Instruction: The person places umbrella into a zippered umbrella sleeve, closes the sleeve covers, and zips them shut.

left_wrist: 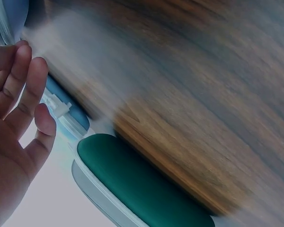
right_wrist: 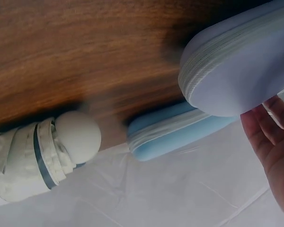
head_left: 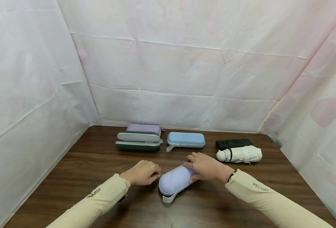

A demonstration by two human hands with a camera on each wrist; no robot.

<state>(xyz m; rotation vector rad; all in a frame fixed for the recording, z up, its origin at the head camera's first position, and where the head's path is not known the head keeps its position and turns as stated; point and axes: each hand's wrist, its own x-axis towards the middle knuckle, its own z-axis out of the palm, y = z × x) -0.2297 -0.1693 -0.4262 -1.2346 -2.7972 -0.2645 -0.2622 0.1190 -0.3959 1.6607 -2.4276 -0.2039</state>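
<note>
A lavender case (head_left: 173,182) lies near the front middle of the wooden table (head_left: 79,164), its grey strap trailing toward the person. The right hand (head_left: 206,167) rests over the case's far end with fingers curled round it, while the left hand (head_left: 142,172) pinches something small, apparently the zipper pull, at the case's left edge. Behind lie a green case (head_left: 138,141), a blue case (head_left: 186,139) and a white folded umbrella (head_left: 239,154)
</note>
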